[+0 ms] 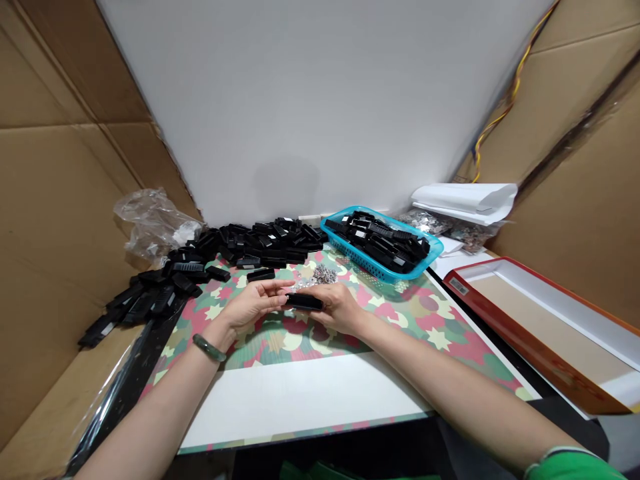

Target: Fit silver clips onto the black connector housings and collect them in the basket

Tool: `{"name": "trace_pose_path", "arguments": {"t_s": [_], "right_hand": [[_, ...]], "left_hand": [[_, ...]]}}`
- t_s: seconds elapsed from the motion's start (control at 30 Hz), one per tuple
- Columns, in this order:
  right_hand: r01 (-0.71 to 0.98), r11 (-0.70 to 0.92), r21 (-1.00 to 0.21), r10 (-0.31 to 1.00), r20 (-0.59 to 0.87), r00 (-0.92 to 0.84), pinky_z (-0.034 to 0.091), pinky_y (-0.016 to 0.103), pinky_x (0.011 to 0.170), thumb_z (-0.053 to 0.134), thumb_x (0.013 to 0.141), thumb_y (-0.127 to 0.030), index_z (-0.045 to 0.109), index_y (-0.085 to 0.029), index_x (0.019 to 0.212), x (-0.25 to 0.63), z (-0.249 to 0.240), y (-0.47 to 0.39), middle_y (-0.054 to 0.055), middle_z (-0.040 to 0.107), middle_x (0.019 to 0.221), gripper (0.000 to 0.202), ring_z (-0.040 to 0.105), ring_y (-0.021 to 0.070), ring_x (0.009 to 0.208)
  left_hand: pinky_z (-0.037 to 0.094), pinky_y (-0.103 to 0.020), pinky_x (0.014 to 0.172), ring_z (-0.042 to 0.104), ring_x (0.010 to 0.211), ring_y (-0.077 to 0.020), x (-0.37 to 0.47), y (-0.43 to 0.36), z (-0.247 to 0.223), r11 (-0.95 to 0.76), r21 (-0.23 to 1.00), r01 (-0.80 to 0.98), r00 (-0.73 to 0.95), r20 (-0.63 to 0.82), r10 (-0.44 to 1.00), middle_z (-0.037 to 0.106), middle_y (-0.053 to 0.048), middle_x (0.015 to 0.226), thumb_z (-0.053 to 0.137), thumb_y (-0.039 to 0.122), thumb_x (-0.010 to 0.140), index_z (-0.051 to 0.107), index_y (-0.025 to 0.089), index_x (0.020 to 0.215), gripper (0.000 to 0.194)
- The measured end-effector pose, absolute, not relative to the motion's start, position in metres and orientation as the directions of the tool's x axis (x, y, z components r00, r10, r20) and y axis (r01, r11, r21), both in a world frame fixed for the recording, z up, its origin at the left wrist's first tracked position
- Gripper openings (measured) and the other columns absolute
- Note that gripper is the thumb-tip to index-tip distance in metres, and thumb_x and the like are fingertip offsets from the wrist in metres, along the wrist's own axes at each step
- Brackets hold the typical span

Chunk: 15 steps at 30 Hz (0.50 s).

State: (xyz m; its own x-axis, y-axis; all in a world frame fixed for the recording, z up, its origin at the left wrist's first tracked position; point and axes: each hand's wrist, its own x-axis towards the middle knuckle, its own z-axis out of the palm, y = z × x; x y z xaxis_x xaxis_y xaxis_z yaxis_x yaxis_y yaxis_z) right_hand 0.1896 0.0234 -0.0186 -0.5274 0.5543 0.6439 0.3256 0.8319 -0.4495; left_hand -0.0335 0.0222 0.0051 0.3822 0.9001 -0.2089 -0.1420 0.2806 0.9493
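Note:
Over the middle of the patterned table mat (pixel 280 343), a black plastic piece (pixel 304 302) is held level between both hands. My right hand (pixel 340 308) grips its right end with thumb and fingers. At its left end, the thumb and fingers of my left hand (pixel 254 304) pinch together; a tiny shiny bit shows at the fingertips, too small to make out. Just behind the hands lies a small pile of silvery metal parts (pixel 324 274). Another black piece (pixel 261 275) rests on the mat behind my left hand.
Many black pieces (pixel 240 240) are heaped along the back and left. A blue basket (pixel 435 248) of similar pieces stands at the back right. A shallow red-edged box (pixel 545 320) lies at right, clear plastic bags (pixel 155 223) at left. Cardboard walls (pixel 55 200) flank the table.

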Motion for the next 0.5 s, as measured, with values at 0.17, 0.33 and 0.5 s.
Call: {"name": "trace_pose_path", "arguments": {"t_s": [0.17, 0.33, 0.5], "right_hand": [[0.360, 0.854, -0.376, 0.519, 0.657, -0.546, 0.051, 0.025, 0.062, 0.064, 0.091, -0.034, 0.068, -0.019, 0.111, 0.1903, -0.0206, 0.0259, 0.006, 0.077, 0.087, 0.025, 0.072, 0.0177, 0.073], [0.388, 0.860, -0.332, 0.505, 0.669, -0.545, 0.048, 0.025, 0.059, 0.064, 0.091, -0.035, 0.068, -0.018, 0.110, 0.1906, -0.0242, 0.0271, 0.005, 0.077, 0.082, 0.026, 0.071, 0.0176, 0.069], [0.422, 0.852, -0.311, 0.510, 0.678, -0.529, 0.048, 0.023, 0.061, 0.064, 0.090, -0.024, 0.066, -0.019, 0.116, 0.1919, -0.0269, 0.0299, 0.005, 0.076, 0.087, 0.026, 0.069, 0.0163, 0.072]], "left_hand": [[0.056, -0.029, 0.076, 0.068, 0.072, -0.0135, -0.0307, 0.0212, 0.0050, 0.282, 0.946, -0.159, 0.285, -0.229, 0.931, 0.072, -0.004, 0.079, 0.093, 0.022, 0.054, 0.076, 0.016, 0.104, 0.053], [0.056, -0.026, 0.071, 0.068, 0.069, -0.0133, -0.0304, 0.0215, 0.0014, 0.244, 0.958, -0.153, 0.249, -0.201, 0.947, 0.072, -0.004, 0.076, 0.094, 0.022, 0.053, 0.075, 0.015, 0.104, 0.054], [0.058, -0.029, 0.072, 0.068, 0.074, -0.0145, -0.0308, 0.0197, 0.0065, 0.188, 0.972, -0.140, 0.287, -0.142, 0.947, 0.072, -0.005, 0.085, 0.092, 0.027, 0.058, 0.074, 0.019, 0.110, 0.055]]}}
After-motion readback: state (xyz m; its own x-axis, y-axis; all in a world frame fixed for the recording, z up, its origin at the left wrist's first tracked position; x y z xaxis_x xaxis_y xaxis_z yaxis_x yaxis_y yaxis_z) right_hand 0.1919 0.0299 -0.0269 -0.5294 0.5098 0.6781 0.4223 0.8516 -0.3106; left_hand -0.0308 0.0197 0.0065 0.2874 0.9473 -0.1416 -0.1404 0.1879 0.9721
